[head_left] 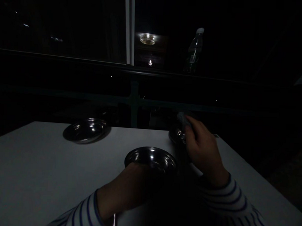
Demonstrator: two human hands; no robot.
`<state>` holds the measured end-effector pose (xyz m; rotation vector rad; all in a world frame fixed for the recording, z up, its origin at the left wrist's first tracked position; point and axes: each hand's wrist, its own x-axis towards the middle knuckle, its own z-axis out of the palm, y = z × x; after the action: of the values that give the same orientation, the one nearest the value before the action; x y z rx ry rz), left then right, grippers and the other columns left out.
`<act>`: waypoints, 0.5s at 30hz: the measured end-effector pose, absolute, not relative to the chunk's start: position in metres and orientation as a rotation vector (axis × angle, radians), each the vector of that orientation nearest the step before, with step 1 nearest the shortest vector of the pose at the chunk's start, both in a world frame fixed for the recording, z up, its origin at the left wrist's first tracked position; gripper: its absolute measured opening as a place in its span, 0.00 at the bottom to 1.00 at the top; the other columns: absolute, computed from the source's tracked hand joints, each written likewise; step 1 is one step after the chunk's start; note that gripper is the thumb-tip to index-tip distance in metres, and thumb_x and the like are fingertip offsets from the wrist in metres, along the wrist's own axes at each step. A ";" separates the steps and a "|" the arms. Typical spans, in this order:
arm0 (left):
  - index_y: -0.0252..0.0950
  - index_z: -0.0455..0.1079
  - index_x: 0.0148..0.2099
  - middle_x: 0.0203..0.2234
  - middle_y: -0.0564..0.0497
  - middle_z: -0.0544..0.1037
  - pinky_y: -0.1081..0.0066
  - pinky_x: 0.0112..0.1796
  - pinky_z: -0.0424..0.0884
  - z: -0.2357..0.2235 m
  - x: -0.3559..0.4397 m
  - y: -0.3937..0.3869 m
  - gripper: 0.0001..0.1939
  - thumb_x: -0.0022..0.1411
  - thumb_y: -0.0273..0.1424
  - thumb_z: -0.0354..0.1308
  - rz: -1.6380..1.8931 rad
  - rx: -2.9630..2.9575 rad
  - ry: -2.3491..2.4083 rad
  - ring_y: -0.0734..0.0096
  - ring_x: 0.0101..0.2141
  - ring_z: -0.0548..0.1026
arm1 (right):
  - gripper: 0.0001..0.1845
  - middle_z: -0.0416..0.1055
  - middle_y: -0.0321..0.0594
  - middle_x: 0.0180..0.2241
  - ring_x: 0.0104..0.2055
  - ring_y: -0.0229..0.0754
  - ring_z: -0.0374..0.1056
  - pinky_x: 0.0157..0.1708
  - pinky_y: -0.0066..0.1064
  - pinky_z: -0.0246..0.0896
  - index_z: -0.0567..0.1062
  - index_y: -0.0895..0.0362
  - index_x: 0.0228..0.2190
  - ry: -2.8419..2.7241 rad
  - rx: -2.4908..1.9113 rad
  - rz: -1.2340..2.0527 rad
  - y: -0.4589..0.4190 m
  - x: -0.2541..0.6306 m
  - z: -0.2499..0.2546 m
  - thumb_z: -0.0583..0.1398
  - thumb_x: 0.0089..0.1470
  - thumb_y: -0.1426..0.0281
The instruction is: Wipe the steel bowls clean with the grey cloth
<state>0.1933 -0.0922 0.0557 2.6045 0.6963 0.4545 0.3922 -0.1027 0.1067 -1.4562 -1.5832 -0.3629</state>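
Note:
A shiny metal bowl [149, 153] sits near the middle of the white table. My left hand [129, 185] reaches to its near side and overlaps the rim; its fingers are lost in dark shadow, so I cannot see whether they grip the bowl. To the right, my right hand [204, 148] is raised with thumb and fingers pinched on a small, soft-looking grey piece [182, 118], perhaps cloth. Just beyond that hand is another metal bowl [175, 134], partly covered by it. Both sleeves are striped.
A third, shallow metal bowl [84, 130] stands at the table's [51, 165] far left edge. Behind, a clear bottle [196, 45] with a white cap stands on a dark ledge by the window frame [130, 28]. Light is dim, with heavy shadow at the near middle.

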 end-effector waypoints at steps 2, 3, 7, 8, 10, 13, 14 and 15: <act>0.39 0.72 0.42 0.33 0.48 0.78 0.72 0.32 0.67 0.052 0.194 -0.093 0.14 0.59 0.31 0.46 0.353 2.607 0.730 0.69 0.32 0.75 | 0.20 0.68 0.44 0.46 0.48 0.45 0.64 0.48 0.39 0.57 0.66 0.57 0.49 -1.607 -1.505 -0.220 -0.101 0.394 0.105 0.48 0.55 0.68; 0.39 0.72 0.42 0.33 0.47 0.78 0.71 0.32 0.68 0.051 0.195 -0.094 0.14 0.59 0.31 0.46 0.306 2.615 0.755 0.68 0.32 0.75 | 0.20 0.68 0.42 0.46 0.48 0.45 0.64 0.48 0.40 0.57 0.66 0.56 0.49 -1.615 -1.527 -0.130 -0.100 0.394 0.105 0.48 0.56 0.67; 0.35 0.73 0.39 0.31 0.45 0.78 0.68 0.33 0.68 0.050 0.197 -0.093 0.13 0.58 0.31 0.48 0.151 2.642 0.856 0.66 0.31 0.75 | 0.19 0.69 0.41 0.45 0.46 0.43 0.65 0.45 0.37 0.59 0.67 0.55 0.47 -1.666 -1.532 0.189 -0.096 0.395 0.102 0.48 0.56 0.65; 0.35 0.73 0.39 0.31 0.45 0.78 0.68 0.33 0.68 0.050 0.196 -0.092 0.13 0.58 0.31 0.48 0.142 2.638 0.864 0.66 0.31 0.75 | 0.18 0.69 0.41 0.45 0.46 0.43 0.65 0.44 0.35 0.60 0.68 0.55 0.46 -1.689 -1.517 0.243 -0.095 0.395 0.102 0.47 0.56 0.66; 0.37 0.72 0.40 0.33 0.46 0.78 0.68 0.34 0.68 0.051 0.194 -0.089 0.12 0.57 0.32 0.49 0.190 2.636 0.862 0.66 0.32 0.75 | 0.17 0.69 0.41 0.45 0.47 0.41 0.65 0.43 0.33 0.60 0.68 0.55 0.45 -1.706 -1.495 0.319 -0.096 0.392 0.103 0.48 0.56 0.66; 0.37 0.71 0.42 0.35 0.46 0.77 0.65 0.37 0.67 0.058 0.190 -0.084 0.13 0.57 0.34 0.50 0.373 2.623 0.950 0.65 0.35 0.74 | 0.15 0.70 0.40 0.42 0.43 0.40 0.66 0.39 0.31 0.61 0.69 0.55 0.42 -1.675 -1.490 0.468 -0.098 0.386 0.104 0.49 0.55 0.66; 0.37 0.71 0.41 0.35 0.44 0.77 0.64 0.38 0.67 0.062 0.188 -0.083 0.13 0.58 0.35 0.49 0.474 2.580 1.042 0.63 0.36 0.74 | 0.14 0.71 0.39 0.39 0.41 0.40 0.67 0.37 0.30 0.61 0.69 0.55 0.40 -1.676 -1.472 0.549 -0.099 0.383 0.104 0.49 0.55 0.66; 0.37 0.70 0.41 0.35 0.45 0.77 0.63 0.38 0.67 0.065 0.187 -0.081 0.14 0.59 0.36 0.47 0.603 2.505 1.109 0.63 0.36 0.74 | 0.13 0.71 0.38 0.36 0.38 0.39 0.67 0.35 0.29 0.61 0.70 0.55 0.38 -1.691 -1.442 0.648 -0.100 0.380 0.104 0.49 0.55 0.67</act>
<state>0.1867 -0.0811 0.0649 2.5048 1.1088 0.6028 0.3801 -0.1000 0.1036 -1.4421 -1.6908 0.6478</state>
